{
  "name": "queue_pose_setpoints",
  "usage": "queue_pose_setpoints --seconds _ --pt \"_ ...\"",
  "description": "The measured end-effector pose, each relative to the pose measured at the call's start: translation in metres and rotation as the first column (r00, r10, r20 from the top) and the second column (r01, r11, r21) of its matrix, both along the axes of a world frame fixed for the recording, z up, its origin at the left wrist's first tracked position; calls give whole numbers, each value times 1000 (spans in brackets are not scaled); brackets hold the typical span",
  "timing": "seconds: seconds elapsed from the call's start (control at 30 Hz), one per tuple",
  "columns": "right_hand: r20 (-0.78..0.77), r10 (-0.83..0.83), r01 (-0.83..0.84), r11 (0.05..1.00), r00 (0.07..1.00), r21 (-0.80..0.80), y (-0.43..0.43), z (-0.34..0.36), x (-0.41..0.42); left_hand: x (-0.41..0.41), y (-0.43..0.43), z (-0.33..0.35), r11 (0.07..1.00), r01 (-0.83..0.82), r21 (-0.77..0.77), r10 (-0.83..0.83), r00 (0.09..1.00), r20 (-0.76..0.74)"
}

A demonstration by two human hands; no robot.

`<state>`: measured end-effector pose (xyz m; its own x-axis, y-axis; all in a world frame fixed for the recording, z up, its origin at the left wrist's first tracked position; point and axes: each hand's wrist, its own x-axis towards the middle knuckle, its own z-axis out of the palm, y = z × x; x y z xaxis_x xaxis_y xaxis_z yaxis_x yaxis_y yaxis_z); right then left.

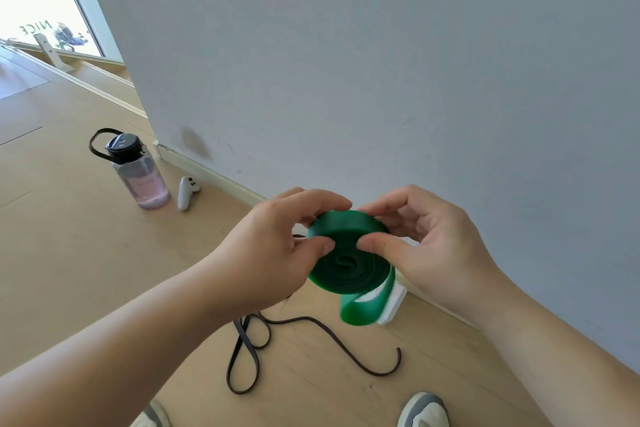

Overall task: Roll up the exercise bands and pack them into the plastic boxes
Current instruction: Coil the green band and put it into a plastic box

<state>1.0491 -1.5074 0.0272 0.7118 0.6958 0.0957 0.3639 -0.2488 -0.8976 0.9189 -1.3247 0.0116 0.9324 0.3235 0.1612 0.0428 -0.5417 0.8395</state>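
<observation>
While I looked down through the head camera, my left hand (277, 246) and right hand (433, 246) held the green exercise band (349, 265) between them, in the air above the wooden floor (86, 253). It was wound into a flat coil. Both hands were narrowed to a pinch: each thumb pressed on the coil's near face, and the curled fingers (322, 201) reached over its far rim. A short loose tail (360, 312) of the band hung in a loop under the coil, in front of a white box-like thing (393, 308) by the skirting — mostly hidden, so I could not tell what it was.

A black band (311, 331) lay unrolled in loops on the floor below my hands. Off to the left stood a clear water bottle (142, 177) with a black lid, its faint print too small to read, and just beside it a white controller (187, 192). On the far window (45, 17) the word "NICE" showed in mirror writing.
</observation>
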Motion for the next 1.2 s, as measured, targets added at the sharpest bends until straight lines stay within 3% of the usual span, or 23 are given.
queue_pose_setpoints --seconds 0.1,0.2,0.33,0.4,0.47,0.57,0.67,0.77,0.87,1.0,1.2 --pt "-169 -29 43 996 985 82 2 -1 5 1 3 2 982 -92 -164 91 996 -15" --pt "-174 -30 45 995 984 83 5 -3 3 2 6 0 922 -159 -352 172 985 6" --pt "-158 -145 166 978 977 123 8 -3 6 4 -2 -1 789 -158 -593 212 977 22" --pt "-147 -161 179 976 976 123 9 -4 8 5 -4 -1 747 -162 -645 224 975 15" --pt "-90 -148 156 984 985 88 7 -6 8 5 -1 -4 819 -182 -544 201 979 -25" --pt "54 -68 69 997 996 -28 4 -6 4 1 0 -6 972 -154 -176 141 986 -85" --pt "250 79 -52 992 965 -113 5 -10 -1 0 -7 -4 1000 1 -3 -1 997 -83" --pt "252 107 -85 992 962 -98 6 -11 -4 1 -6 -4 998 40 53 -35 996 -87" --pt "10 -43 43 999 999 -15 4 -5 0 2 -3 -1 998 -25 -58 21 998 -65" --pt "-112 -107 110 994 988 23 2 -5 11 4 6 1 941 -162 -297 155 987 -48" --pt "-283 -136 188 968 949 164 10 -6 6 4 -10 -1 702 -221 -677 249 967 -57"
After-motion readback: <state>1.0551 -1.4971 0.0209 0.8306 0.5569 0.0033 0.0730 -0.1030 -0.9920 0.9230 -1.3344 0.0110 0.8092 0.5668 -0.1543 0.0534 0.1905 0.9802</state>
